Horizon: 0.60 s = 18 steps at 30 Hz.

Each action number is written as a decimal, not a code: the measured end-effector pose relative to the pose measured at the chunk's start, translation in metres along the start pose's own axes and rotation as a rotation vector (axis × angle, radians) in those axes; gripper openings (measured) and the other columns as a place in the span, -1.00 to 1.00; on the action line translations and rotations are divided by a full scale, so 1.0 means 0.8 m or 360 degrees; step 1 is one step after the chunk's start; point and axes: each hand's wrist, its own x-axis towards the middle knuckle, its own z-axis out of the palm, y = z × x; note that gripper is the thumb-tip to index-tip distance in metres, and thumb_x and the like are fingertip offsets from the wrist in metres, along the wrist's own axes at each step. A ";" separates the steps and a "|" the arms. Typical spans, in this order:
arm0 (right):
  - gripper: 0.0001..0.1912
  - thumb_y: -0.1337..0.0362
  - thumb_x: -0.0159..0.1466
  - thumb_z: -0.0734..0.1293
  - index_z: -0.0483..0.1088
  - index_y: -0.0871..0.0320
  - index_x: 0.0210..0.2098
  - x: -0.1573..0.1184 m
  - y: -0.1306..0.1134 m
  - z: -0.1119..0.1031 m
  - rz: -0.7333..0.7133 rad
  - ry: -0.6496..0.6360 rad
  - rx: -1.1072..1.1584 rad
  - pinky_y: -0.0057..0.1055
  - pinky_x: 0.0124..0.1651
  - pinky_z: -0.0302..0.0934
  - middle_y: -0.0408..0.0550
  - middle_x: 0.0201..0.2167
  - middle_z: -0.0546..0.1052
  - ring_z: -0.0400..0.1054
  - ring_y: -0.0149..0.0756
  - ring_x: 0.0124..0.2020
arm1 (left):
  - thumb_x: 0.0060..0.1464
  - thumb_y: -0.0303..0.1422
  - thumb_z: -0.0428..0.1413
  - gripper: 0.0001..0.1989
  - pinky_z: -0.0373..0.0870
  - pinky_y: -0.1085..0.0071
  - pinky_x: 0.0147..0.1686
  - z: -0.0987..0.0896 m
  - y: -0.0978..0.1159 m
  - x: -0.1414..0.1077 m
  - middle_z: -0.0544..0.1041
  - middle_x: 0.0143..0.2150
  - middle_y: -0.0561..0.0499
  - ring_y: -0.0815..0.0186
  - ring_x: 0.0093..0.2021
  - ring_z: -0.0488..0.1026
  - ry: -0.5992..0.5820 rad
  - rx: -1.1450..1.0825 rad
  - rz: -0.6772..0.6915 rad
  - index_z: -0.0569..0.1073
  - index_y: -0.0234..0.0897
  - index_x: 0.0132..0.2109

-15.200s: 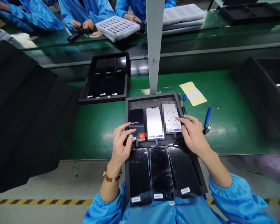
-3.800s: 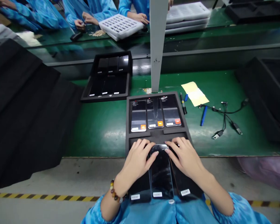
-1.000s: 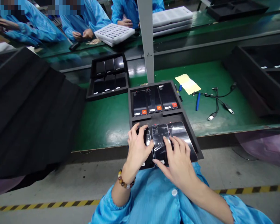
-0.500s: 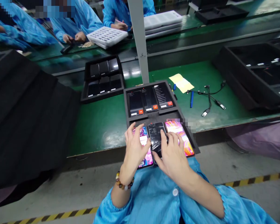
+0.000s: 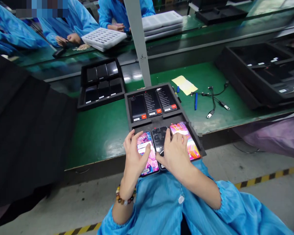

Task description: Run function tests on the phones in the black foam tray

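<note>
My left hand (image 5: 134, 153) is over the left smartphone (image 5: 153, 161), whose lit screen has a pink and blue picture. Its fingers are spread along the phone's left side, with the thumb over the screen. My right hand (image 5: 175, 152) lies across the dark-screened middle smartphone (image 5: 159, 138), thumb and forefinger apart, the other fingers bent towards the right smartphone (image 5: 194, 149). That one glows pink and orange. All three lie in the near row of a black foam tray (image 5: 156, 121). Behind them, a back-row phone (image 5: 153, 102) shows lines of text and a red button.
Another black tray (image 5: 79, 102) of dark phones stands at the back left. Right of my tray lie a yellow paper (image 5: 185, 85), a blue pen (image 5: 195, 101) and black cables (image 5: 213, 101). Stacked black trays (image 5: 253, 94) are farther right. A grey post (image 5: 139, 45) rises behind; co-workers sit beyond.
The view has shifted, so the scene sits slightly farther left. The middle back-row phone's screen now shows lines of text. My hands stay over the near phones, with only small finger movements.
</note>
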 end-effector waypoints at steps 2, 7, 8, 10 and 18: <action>-0.03 -0.02 0.36 0.46 0.14 0.57 0.47 -0.010 0.017 -0.005 -0.0108 0.0066 0.0106 0.25 0.35 0.11 0.55 0.11 0.54 0.38 0.35 0.20 | 0.39 -0.23 0.18 -0.57 0.21 -0.17 0.52 -0.005 -0.006 -0.001 0.29 0.46 -0.20 -0.07 0.53 0.23 0.0005 -0.0049 -0.0014 0.41 -0.07 0.34; -0.41 0.03 0.55 0.28 0.23 0.13 0.47 -0.032 0.109 -0.010 -0.0280 0.0336 0.0554 0.06 0.38 0.14 0.19 0.28 0.55 0.37 0.07 0.33 | 0.41 -0.21 0.18 -0.59 0.24 -0.13 0.52 -0.022 -0.033 -0.011 0.32 0.48 -0.16 -0.03 0.54 0.25 -0.0047 -0.0154 -0.0019 0.43 -0.05 0.34; -0.47 0.06 0.56 0.27 0.27 0.08 0.44 -0.035 0.129 -0.008 -0.0288 0.0354 0.0582 0.06 0.39 0.13 0.15 0.29 0.55 0.36 0.05 0.36 | 0.39 -0.20 0.21 -0.54 0.22 -0.15 0.53 -0.026 -0.039 -0.014 0.29 0.51 -0.17 -0.05 0.55 0.22 -0.0091 -0.0147 -0.0007 0.41 -0.05 0.37; -0.52 0.12 0.56 0.27 0.33 0.03 0.42 -0.042 0.163 -0.002 -0.0303 0.0330 0.0623 0.06 0.41 0.13 0.10 0.31 0.54 0.32 0.05 0.42 | 0.35 -0.18 0.26 -0.40 0.19 -0.20 0.54 -0.033 -0.046 -0.020 0.18 0.58 -0.20 -0.10 0.60 0.15 -0.0227 -0.0121 0.0025 0.33 -0.03 0.45; -0.59 0.36 0.46 0.33 0.50 0.00 0.27 -0.052 0.202 0.004 -0.0755 0.0309 0.0799 -0.05 0.32 0.27 0.04 0.19 0.61 0.43 -0.07 0.31 | 0.28 -0.16 0.35 -0.16 0.15 -0.27 0.54 -0.043 -0.047 -0.021 -0.06 0.67 -0.23 -0.19 0.66 -0.03 -0.0501 -0.0096 0.0013 0.17 0.03 0.56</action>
